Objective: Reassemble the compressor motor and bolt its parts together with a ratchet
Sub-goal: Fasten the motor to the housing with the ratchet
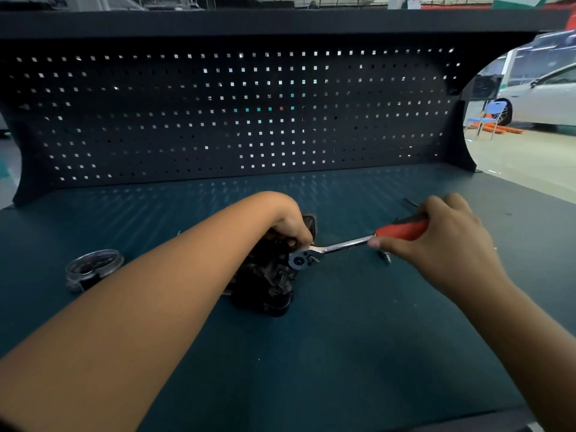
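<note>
My left hand (291,227) grips the top of the compressor motor (265,285). My right hand (436,236) grasps the ratchet (343,244) by its red handle, head on the motor.

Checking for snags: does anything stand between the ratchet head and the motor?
Nothing visible. The ratchet has its head at the compressor motor, right beside the left hand gripping its top; the right hand holds the handle.

Gripping the dark motor (265,275) from above with the left hand (288,224), out on the teal bench (343,353). Holding the ratchet (339,245) by its red handle in the right hand (436,235), head set against the motor's right side. Over to the left, a clear dish (93,266).
</note>
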### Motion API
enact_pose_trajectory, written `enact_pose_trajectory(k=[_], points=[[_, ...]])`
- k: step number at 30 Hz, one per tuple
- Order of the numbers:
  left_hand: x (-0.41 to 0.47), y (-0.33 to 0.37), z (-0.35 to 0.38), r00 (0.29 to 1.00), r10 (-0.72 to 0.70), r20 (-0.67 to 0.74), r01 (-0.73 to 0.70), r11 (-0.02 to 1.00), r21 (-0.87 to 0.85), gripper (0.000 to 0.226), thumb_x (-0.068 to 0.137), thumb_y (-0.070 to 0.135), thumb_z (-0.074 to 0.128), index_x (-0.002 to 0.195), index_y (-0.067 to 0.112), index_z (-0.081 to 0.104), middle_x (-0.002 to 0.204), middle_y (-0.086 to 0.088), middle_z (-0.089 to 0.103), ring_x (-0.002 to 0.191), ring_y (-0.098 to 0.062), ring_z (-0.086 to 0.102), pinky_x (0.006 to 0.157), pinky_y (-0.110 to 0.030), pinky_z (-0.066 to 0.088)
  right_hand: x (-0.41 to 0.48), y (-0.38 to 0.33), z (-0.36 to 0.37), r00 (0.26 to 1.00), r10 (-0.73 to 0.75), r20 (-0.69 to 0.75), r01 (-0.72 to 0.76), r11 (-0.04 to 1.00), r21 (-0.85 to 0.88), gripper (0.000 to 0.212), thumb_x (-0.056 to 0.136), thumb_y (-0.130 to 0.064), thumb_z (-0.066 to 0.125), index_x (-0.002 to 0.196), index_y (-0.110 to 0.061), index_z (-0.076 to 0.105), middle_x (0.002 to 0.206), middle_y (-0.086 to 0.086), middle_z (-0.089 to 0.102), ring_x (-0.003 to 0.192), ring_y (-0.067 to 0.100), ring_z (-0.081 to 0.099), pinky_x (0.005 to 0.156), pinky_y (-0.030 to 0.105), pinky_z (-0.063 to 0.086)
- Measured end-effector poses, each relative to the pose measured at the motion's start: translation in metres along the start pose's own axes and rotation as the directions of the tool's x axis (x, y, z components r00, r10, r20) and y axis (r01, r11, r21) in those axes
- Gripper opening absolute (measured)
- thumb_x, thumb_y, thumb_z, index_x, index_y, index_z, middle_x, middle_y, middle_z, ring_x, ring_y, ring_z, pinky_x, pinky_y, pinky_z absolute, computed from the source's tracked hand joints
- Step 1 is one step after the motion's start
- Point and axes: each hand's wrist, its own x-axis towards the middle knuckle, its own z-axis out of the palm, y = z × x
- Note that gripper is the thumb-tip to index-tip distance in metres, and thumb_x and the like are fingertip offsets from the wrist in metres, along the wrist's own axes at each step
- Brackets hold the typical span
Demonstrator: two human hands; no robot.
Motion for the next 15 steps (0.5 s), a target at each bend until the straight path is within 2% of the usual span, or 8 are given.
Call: enact_pose_trajectory(k=[2, 4, 6, 8, 12, 15], points=[[-0.002, -0.003, 0.0, 1.0, 0.0, -0.028, -0.002, 0.999, -0.051, 0.034, 0.087, 0.041, 0.057, 0.063, 0.018, 0.055, 0.063, 0.002, 0.05, 0.05, -0.016, 0.043, 0.049, -0.022, 0.036, -0.008, 0.008, 0.01, 0.998, 0.063, 0.009, -0.063, 0.998, 0.029, 0.084, 0.043, -0.084, 0.052, 0.088, -0.013, 0.052, 0.086, -0.002, 0.041, 0.07, 0.017, 0.04, 0.058, 0.03, 0.03], [-0.004, -0.005, -0.002, 1.0, -0.006, -0.007, 0.005, 0.995, -0.101, 0.037, 0.086, 0.044, 0.058, 0.063, 0.016, 0.054, 0.06, 0.001, 0.048, 0.05, -0.018, 0.043, 0.053, -0.024, 0.038, -0.015, 0.013, 0.019, 0.991, 0.132, 0.035, -0.134, 0.988, 0.072, 0.084, 0.047, -0.08, 0.059, 0.096, -0.012, 0.056, 0.083, -0.005, 0.041, 0.077, 0.017, 0.043, 0.067, 0.031, 0.033], [-0.007, -0.004, -0.004, 0.998, -0.021, 0.051, 0.026, 0.993, -0.115, 0.033, 0.087, 0.04, 0.056, 0.067, 0.014, 0.053, 0.065, -0.002, 0.047, 0.054, -0.021, 0.042, 0.056, -0.027, 0.038, -0.021, 0.016, 0.025, 0.982, 0.177, 0.06, -0.182, 0.977, 0.112, 0.083, 0.043, -0.083, 0.054, 0.089, -0.014, 0.054, 0.081, -0.007, 0.042, 0.078, 0.017, 0.044, 0.067, 0.031, 0.033], [-0.009, -0.001, -0.005, 0.997, -0.038, 0.063, 0.042, 0.997, -0.062, 0.03, 0.087, 0.036, 0.054, 0.069, 0.013, 0.054, 0.064, -0.002, 0.049, 0.047, -0.019, 0.044, 0.048, -0.022, 0.037, -0.023, 0.016, 0.027, 0.979, 0.192, 0.073, -0.2, 0.971, 0.132, 0.079, 0.039, -0.085, 0.048, 0.08, -0.017, 0.05, 0.081, -0.004, 0.044, 0.076, 0.018, 0.045, 0.065, 0.031, 0.032], [-0.01, 0.004, -0.005, 0.997, -0.058, 0.049, 0.059, 0.998, -0.002, 0.03, 0.086, 0.032, 0.055, 0.063, 0.012, 0.055, 0.056, -0.002, 0.051, 0.03, -0.014, 0.045, 0.037, -0.013, 0.036, -0.016, 0.012, 0.019, 0.986, 0.164, 0.038, -0.168, 0.975, 0.146, 0.079, 0.042, -0.078, 0.062, 0.089, -0.015, 0.052, 0.085, -0.004, 0.043, 0.08, 0.018, 0.045, 0.069, 0.031, 0.034], [-0.006, 0.001, -0.003, 0.996, -0.072, 0.046, 0.073, 0.997, -0.025, 0.034, 0.09, 0.034, 0.053, 0.065, 0.01, 0.054, 0.063, -0.004, 0.053, 0.038, -0.015, 0.051, 0.039, -0.016, 0.039, -0.005, 0.0, 0.004, 0.997, 0.072, -0.026, -0.068, 0.988, 0.135, 0.08, 0.035, -0.08, 0.057, 0.087, -0.019, 0.048, 0.089, -0.003, 0.04, 0.075, 0.014, 0.039, 0.066, 0.03, 0.03]])
